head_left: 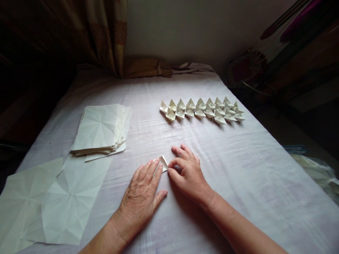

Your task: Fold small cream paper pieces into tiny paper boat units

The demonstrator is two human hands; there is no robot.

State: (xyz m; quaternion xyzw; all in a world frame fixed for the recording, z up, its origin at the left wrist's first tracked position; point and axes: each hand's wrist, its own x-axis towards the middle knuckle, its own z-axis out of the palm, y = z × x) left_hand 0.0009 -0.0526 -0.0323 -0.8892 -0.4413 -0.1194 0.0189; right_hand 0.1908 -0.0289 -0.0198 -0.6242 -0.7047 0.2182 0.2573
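A small white folded paper point(164, 163) lies on the cloth-covered surface, mostly covered by my left hand point(142, 188). That hand rests flat on it, fingers stretched out and thumb apart. At the paper's right corner, the thumb and index finger of my right hand point(188, 173) are pinched together. The other fingers of the right hand are loosely bent and hold nothing. Farther back on the right stand several folded paper boats point(200, 107), set close together in rows.
A stack of creased paper sheets point(96, 128) sits at the left. Nearer me, loose sheets with star-shaped creases point(70, 194) overlap. A pale cloth point(251, 197) covers the surface. Behind it hang a brown curtain point(106, 35) and a rolled brown fabric point(143, 67).
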